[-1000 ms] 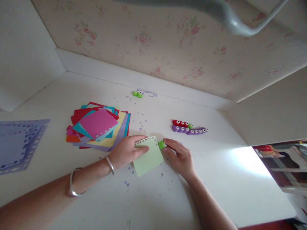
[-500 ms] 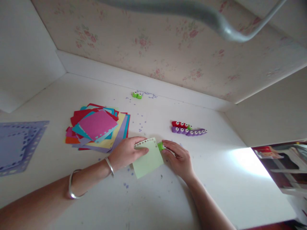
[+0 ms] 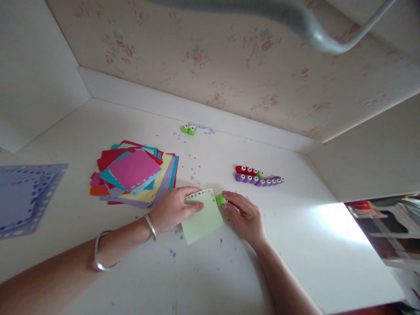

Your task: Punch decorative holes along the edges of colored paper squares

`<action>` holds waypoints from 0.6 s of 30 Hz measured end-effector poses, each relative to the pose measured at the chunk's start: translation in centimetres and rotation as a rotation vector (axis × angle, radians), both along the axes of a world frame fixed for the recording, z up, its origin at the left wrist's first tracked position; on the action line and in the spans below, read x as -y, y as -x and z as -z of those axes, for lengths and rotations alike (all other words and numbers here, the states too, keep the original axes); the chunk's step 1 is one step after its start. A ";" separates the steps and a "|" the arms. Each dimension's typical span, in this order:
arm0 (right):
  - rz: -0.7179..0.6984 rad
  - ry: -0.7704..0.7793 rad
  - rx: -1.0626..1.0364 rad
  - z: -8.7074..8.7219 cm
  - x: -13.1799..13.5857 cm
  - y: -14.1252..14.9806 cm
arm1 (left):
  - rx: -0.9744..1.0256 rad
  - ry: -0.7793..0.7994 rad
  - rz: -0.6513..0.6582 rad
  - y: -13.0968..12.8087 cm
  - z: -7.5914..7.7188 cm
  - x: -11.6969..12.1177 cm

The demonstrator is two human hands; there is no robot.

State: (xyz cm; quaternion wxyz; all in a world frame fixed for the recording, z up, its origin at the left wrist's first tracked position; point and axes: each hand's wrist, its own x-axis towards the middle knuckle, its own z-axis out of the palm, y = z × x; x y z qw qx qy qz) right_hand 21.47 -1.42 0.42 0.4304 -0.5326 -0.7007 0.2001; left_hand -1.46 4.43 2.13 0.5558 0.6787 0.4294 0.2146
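A pale green sheet of paper point(image 3: 204, 221) with small punched shapes along its top edge is pinched in my left hand point(image 3: 175, 206), thumb on top and fingers behind. My right hand point(image 3: 246, 217) grips a small green craft punch point(image 3: 219, 200) with a white button. The punch sits at the sheet's upper right edge; how far the paper goes into its slot cannot be made out. Two more green punches point(image 3: 188, 129) stand at the back of the table. Rows of red punches point(image 3: 246, 170) and purple punches point(image 3: 259, 179) lie to the right, a green one ending the red row.
A pile of coloured paper point(image 3: 136, 170) lies left of my hands. Punched purple sheets point(image 3: 22, 197) rest at the far left. Purple paper bits point(image 3: 172, 253) are scattered on the white table point(image 3: 210, 280). A grey curved bar point(image 3: 295, 26) crosses the top of the view.
Both hands stay almost in place with the paper and the punch. The punch shows a little more clearly beside the sheet's edge than half a second ago. The view shifts slightly.
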 end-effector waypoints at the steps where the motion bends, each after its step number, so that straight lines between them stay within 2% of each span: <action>1: 0.001 -0.002 0.000 0.0 0.0 0.0 | 0.000 0.004 -0.002 0.0 0.0 0.0; 18: -0.016 0.001 -0.003 0.0 0.1 0.1 | -0.015 -0.011 0.013 0.0 -0.3 0.0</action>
